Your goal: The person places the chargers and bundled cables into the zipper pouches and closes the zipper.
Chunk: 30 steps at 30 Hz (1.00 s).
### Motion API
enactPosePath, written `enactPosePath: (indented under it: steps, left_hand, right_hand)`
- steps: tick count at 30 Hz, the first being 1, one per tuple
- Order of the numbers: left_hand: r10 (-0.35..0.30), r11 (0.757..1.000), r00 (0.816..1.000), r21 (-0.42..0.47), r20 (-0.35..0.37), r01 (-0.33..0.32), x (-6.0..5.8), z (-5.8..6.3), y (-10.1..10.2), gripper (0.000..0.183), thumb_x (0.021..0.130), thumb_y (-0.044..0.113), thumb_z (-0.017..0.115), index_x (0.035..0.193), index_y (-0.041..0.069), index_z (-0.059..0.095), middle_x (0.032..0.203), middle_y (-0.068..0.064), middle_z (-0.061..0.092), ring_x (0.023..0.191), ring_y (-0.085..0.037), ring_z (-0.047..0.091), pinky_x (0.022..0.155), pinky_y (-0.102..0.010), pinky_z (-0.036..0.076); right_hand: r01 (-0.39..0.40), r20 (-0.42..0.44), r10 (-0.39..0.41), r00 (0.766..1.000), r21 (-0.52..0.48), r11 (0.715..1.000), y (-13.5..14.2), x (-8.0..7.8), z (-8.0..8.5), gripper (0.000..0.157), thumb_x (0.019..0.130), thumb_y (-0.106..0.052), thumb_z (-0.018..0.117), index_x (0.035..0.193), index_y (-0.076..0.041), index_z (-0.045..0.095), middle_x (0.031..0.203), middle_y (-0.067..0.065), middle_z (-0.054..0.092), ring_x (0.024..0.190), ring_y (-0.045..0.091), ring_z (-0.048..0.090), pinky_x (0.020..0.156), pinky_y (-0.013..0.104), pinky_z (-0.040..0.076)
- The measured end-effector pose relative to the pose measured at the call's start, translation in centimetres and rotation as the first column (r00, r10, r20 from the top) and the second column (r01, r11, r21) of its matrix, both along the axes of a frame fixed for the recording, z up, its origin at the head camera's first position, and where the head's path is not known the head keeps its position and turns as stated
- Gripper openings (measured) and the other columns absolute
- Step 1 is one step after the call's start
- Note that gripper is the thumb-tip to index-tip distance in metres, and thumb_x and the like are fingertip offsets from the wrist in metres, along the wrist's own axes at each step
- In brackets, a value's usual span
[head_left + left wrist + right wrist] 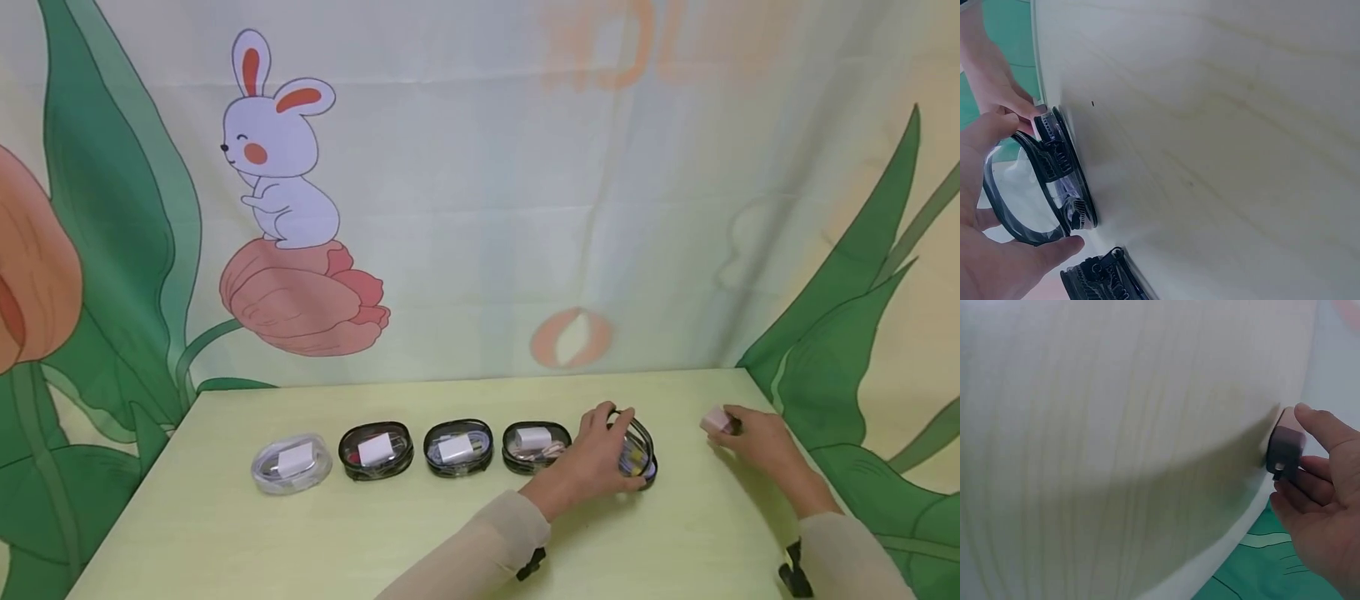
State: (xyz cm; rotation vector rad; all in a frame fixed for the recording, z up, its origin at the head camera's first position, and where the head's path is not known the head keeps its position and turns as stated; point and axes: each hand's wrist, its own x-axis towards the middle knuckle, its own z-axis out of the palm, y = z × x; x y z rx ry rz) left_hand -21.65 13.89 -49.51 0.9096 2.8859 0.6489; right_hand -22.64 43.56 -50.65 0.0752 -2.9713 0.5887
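My left hand (585, 457) holds up the lid of a clear oval zip case (637, 457) with black trim. In the left wrist view its fingers and thumb span the raised lid (1005, 215), while the case's zippered base (1063, 162) rests on the table. A bluish and yellow item shows inside, partly covered by the hand. Over at the table's right side, my right hand (771, 448) pinches a small pinkish charger plug (717, 419). The right wrist view shows the plug's dark end (1285, 450), close to the tabletop; whether it touches is unclear.
Left of the open case stand several similar cases in a row: a black-trimmed one (536, 446), another (458, 447), a third (376, 451), then a white-trimmed one (291, 463). Each holds a white plug and cable. A printed curtain (465, 250) hangs behind the table (337, 550).
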Motion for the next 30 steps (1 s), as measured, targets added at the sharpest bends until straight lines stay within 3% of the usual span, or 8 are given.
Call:
enactPosePath:
  steps: [11,18,24,30]
  left_hand:
    - [-0.019,1.0,0.999,-0.005,-0.041,0.019,-0.2,-0.3,0.0,0.096,0.085,0.059,0.075,0.16,0.021,0.029,0.163,-0.002,0.025,0.146,-0.027,0.032,0.104,-0.035,0.049]
    - [-0.033,0.999,0.998,0.0,-0.054,0.033,-0.1,-0.5,0.0,0.095,0.086,0.057,0.075,0.159,0.019,0.029,0.164,-0.003,0.025,0.15,-0.022,0.027,0.108,-0.034,0.046]
    - [-0.046,0.999,0.998,0.012,-0.04,0.046,0.0,-0.3,-0.1,0.093,0.087,0.056,0.074,0.159,0.019,0.029,0.164,-0.004,0.023,0.151,-0.021,0.024,0.108,-0.034,0.045]
    - [-0.045,0.999,0.999,0.026,-0.025,0.045,-0.1,-0.3,-0.1,0.092,0.088,0.054,0.075,0.159,0.019,0.029,0.165,-0.004,0.022,0.152,-0.021,0.023,0.111,-0.034,0.043]
  right_hand:
    - [0.037,-0.016,-0.038,0.999,-0.043,0.998,0.4,-0.6,-1.1,0.054,0.093,-0.017,0.074,0.128,0.019,0.055,0.117,0.04,0.062,0.094,0.042,0.062,0.078,0.054,0.054]
    - [0.046,-0.031,-0.047,0.998,-0.038,0.998,0.4,-0.7,-1.4,0.053,0.092,-0.016,0.075,0.129,0.018,0.057,0.117,0.038,0.063,0.091,0.039,0.062,0.077,0.051,0.054]
    - [0.051,-0.011,-0.051,0.999,-0.034,0.998,0.1,-0.6,-0.7,0.057,0.093,-0.021,0.074,0.13,0.018,0.056,0.119,0.038,0.062,0.09,0.035,0.06,0.076,0.048,0.053]
    - [0.025,0.015,-0.025,1.0,-0.018,1.0,-0.2,-0.9,1.0,0.06,0.095,-0.025,0.071,0.133,0.018,0.054,0.118,0.037,0.063,0.084,0.03,0.056,0.067,0.037,0.048]
